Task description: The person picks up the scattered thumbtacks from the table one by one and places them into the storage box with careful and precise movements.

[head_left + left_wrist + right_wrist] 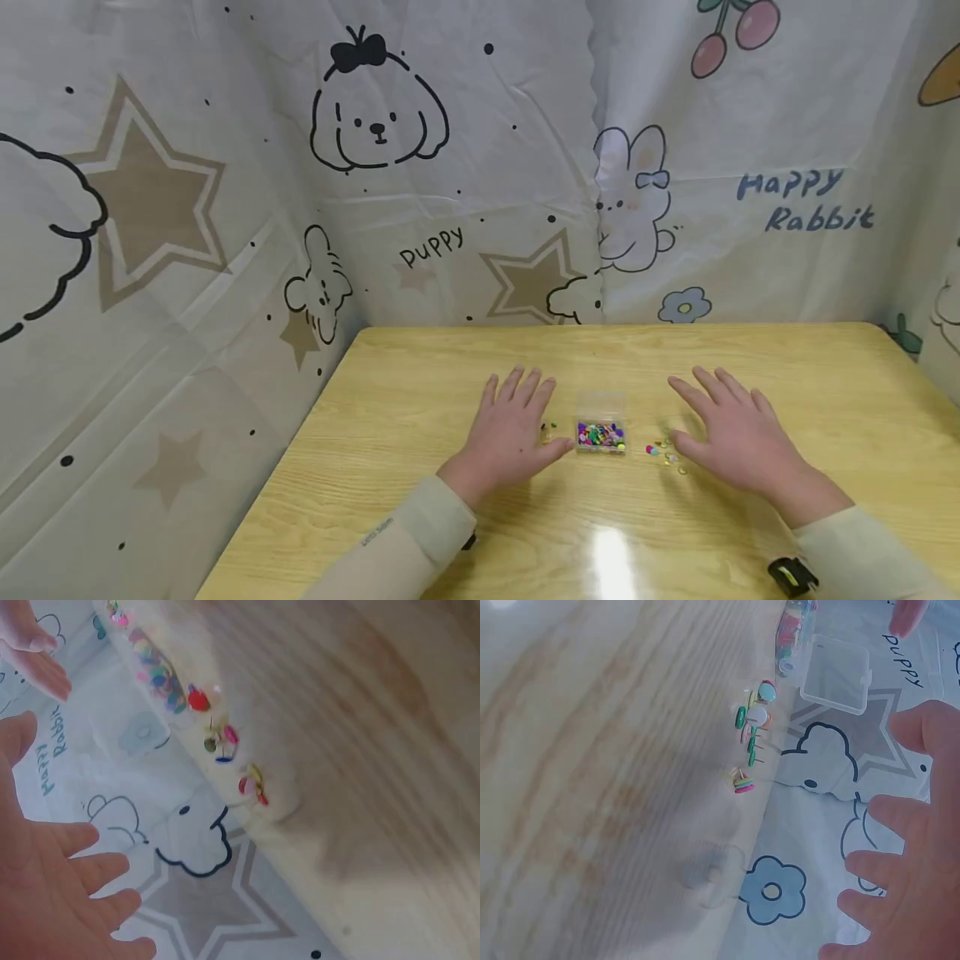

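A small clear plastic box [601, 450] filled with colourful thumbtacks [600, 434] stands on the table between my hands. Its see-through lid [837, 675] is raised. My left hand [510, 437] hovers left of the box, fingers spread, holding nothing. Beside it lie a few loose tacks [221, 740], partly hidden by the hand in the head view. To the right of the box my right hand [738, 442] is also spread, its thumb near another scatter of tacks [754, 724]. Several of these tacks show their pins sideways in the right wrist view.
A faint clear round piece [714, 874] lies beyond the right-hand tacks; its kind is hard to tell. The wooden table [420, 367] meets a printed cloth [465, 167] at its back and left edges. A black strap piece [792, 577] shows by the right sleeve.
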Tool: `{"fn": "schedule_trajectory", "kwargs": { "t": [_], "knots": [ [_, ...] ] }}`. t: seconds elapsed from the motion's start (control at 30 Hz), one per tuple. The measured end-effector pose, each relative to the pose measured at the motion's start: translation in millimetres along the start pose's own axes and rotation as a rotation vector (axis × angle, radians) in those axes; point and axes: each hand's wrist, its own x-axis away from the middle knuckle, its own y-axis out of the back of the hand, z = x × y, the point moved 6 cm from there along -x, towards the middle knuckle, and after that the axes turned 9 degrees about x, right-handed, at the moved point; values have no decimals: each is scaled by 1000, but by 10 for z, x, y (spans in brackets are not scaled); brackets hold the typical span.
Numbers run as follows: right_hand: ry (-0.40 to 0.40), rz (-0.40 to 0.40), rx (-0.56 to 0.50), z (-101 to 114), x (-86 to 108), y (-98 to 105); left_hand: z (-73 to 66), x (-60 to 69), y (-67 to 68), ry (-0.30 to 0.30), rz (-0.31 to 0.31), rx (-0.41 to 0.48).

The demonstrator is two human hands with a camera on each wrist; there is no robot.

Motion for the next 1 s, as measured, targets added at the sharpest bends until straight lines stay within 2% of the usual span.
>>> {"fn": "schedule_trajectory", "kwargs": {
  "t": [0.27, 0.43, 0.63, 0.87, 1.0],
  "knots": [
    [3, 7, -6, 35, 51, -29, -108, -75, -143, -14, 20, 174],
    [14, -13, -11, 70, 57, -24, -140, -164, -216, 10, 25, 266],
    [17, -15, -16, 78, 39, -39, -106, -327, -287, 92, 47, 398],
    [13, -9, -24, 80, 12, -67, -52, -488, -452, 186, 157, 608],
    [20, -8, -50, 107, -15, -102, -21, -514, -545, 236, 196, 636]
  ]
}}
